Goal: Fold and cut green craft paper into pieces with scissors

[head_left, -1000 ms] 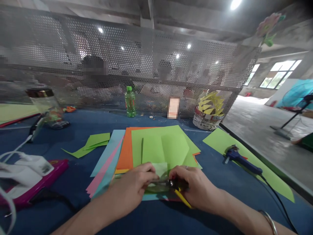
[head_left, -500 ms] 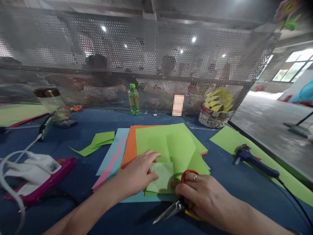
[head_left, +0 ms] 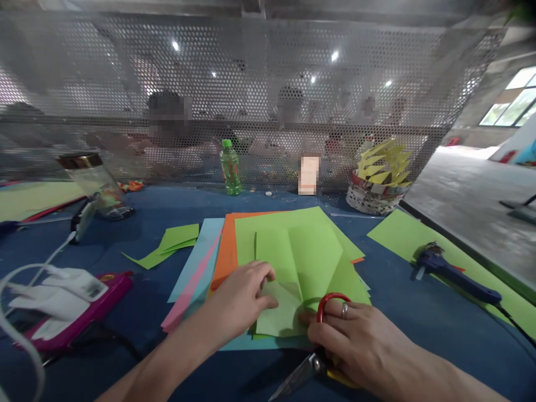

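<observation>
Green sheets (head_left: 320,257) lie on top of a stack with orange (head_left: 226,245) and light blue (head_left: 192,251) paper. A paler green piece (head_left: 278,321) rests at the stack's near edge. My left hand (head_left: 247,290) has its thumb and curled fingers at this piece's left side, with a small gap between them. My right hand (head_left: 352,335) is closed around red-handled scissors (head_left: 330,298), a ring on one finger. Their metal blades (head_left: 297,377) point down-left over the blue table. The right fingertips touch the paper's right edge.
A magenta power strip (head_left: 113,285) with white chargers sits left, near a tilted jar (head_left: 98,187). Green strips (head_left: 167,243) lie beside the stack. A green bottle (head_left: 231,170) and a basket (head_left: 372,195) stand behind. A blue glue gun (head_left: 460,279) rests on green paper at right.
The top green sheet now shows a raised left edge, and the pale piece appears joined below it. Both hands and the scissors have shifted slightly right in view, along with the surroundings.
</observation>
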### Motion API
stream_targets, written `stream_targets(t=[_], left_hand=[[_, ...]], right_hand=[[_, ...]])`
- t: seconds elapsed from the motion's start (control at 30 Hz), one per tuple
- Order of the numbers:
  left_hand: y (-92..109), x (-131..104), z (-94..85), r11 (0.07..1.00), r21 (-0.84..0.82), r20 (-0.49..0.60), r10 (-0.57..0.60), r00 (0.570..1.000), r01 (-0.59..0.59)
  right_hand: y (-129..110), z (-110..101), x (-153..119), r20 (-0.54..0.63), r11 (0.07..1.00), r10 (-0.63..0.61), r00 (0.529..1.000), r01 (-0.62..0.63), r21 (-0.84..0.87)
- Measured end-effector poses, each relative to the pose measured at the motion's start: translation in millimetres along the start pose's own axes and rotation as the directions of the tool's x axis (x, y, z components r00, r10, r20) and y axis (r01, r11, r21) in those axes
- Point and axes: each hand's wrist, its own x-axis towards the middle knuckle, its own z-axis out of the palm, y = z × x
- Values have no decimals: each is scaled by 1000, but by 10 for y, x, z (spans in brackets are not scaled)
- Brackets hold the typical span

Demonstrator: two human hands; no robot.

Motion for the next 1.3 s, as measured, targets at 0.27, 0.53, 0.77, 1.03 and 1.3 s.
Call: stream_targets(t=[0.27,0.53,0.77,1.03,1.3], left_hand=[[-2,-24,3,999,45,-16,8,1000,-7],[56,-182,-7,977,107,-117,196,974,-184],[-34,-241,-95,962,-46,140,272,952,-268],[-162,-214,-104,971,-37,148,241,959,-238],[-143,-215,-108,968,-16,140,249,958,-250]], right_hand=[[-4,14,9,4,1000,17,1000,-17,24],[-8,-10,33,-19,1000,0,1000,0,12],[14,54,16,-9,1000,8,1000,-8,10],[8,37,8,7,998,17,1000,-17,54],[6,29,22,-31,1000,10,999,-10,23]])
